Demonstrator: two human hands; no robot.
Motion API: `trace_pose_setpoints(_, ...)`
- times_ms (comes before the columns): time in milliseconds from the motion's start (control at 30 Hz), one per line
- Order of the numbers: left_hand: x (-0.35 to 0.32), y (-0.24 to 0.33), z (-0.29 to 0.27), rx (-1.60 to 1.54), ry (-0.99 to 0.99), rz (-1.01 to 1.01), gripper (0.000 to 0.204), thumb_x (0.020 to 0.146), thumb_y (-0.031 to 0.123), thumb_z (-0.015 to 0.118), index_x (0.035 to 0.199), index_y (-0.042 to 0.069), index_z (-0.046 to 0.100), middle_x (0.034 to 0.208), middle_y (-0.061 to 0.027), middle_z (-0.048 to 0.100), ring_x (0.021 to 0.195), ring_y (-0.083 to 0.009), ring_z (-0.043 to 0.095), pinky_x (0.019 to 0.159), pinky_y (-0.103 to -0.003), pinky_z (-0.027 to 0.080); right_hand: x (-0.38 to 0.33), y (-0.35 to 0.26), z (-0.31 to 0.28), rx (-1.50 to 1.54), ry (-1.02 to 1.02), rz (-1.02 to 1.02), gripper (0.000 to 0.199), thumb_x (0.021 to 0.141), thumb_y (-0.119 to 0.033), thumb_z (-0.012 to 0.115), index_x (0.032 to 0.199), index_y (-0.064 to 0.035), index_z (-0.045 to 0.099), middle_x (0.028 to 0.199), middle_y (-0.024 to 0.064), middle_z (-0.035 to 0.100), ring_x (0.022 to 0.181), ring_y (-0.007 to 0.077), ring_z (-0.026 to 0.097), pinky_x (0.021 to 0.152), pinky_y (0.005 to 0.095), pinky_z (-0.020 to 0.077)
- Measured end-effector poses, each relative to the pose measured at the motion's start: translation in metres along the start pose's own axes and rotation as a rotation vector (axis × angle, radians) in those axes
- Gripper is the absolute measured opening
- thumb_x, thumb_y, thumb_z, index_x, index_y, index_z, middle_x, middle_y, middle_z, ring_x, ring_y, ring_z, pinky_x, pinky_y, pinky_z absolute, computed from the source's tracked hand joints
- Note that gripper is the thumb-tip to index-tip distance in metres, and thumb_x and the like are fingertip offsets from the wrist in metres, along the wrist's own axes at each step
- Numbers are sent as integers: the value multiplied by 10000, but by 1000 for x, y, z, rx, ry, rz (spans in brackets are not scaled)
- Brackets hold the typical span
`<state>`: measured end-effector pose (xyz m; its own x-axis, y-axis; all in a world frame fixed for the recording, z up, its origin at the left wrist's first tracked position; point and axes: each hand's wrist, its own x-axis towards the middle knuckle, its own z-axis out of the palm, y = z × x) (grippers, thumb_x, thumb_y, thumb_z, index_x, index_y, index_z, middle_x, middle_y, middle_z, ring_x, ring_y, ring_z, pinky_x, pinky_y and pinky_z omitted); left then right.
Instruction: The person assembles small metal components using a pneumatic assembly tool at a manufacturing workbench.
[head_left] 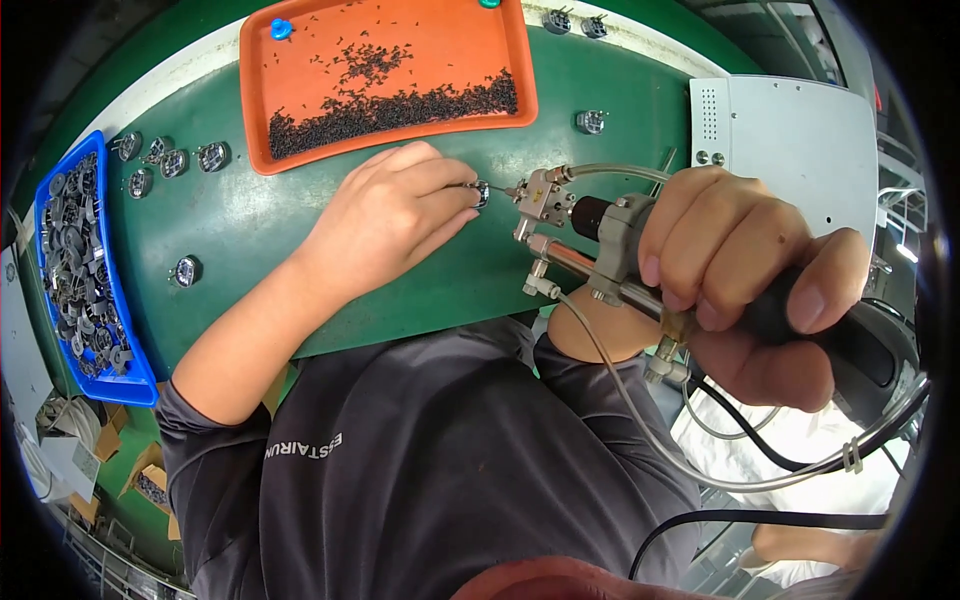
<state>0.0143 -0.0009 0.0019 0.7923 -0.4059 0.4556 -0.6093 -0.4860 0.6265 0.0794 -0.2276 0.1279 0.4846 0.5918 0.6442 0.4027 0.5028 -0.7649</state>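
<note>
My left hand (405,205) rests over the green table, thumb and fingers pinched around a small round plug-like part (481,194) with a shiny rim. My right hand (745,260) is wrapped round the dark grip of a powered screwdriver (618,235), held sideways with its metal head toward my left hand. The thin tip of the screwdriver meets the part or stops just short of it; I cannot tell which. Beyond my left hand lies an orange tray (300,75) of small black screws (400,108), mostly banked along its near side.
At the left, a blue tray (125,310) is heaped with grey round parts (80,265). Several plug-like parts (212,157) stand on the table (260,240). A pale metal box (790,150) is at the right. Clear hoses (640,440) and black cables (760,518) trail from the screwdriver's side.
</note>
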Motion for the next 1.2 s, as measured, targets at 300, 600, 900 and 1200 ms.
trace_pose_setpoints(300,-5,1,4,3,-25,19,144,811,85,803,920,3,755,1037,-110,727,892,-292,684,787,-409,572,14,4,32,-77,306,184,282,1001,-255,661,1012,-84,438,667,46,530,504,153,452,484,342,427)
trace_pose_setpoints(600,-3,4,-3,-32,-44,16,214,790,70,803,992,27,745,1063,-89,698,949,-294,674,810,-414,561,-6,-41,1,-67,145,-23,354,1079,-436,545,1263,-134,532,744,-7,539,613,131,524,594,296,455)
trace_pose_setpoints(900,-4,1,4,-22,-41,26,191,795,67,796,981,40,757,1052,-56,709,947,-274,670,820,-405,557,-13,-33,-8,-1,159,62,381,1058,-460,567,1236,-123,564,733,-15,512,641,134,502,654,304,420)
trace_pose_setpoints(1200,-5,-2,3,-13,-38,51,198,781,65,803,973,34,763,1067,-51,717,947,-261,670,813,-397,567,-9,-13,3,83,93,44,401,972,-519,707,1141,-172,599,704,-44,579,575,88,560,566,242,466)
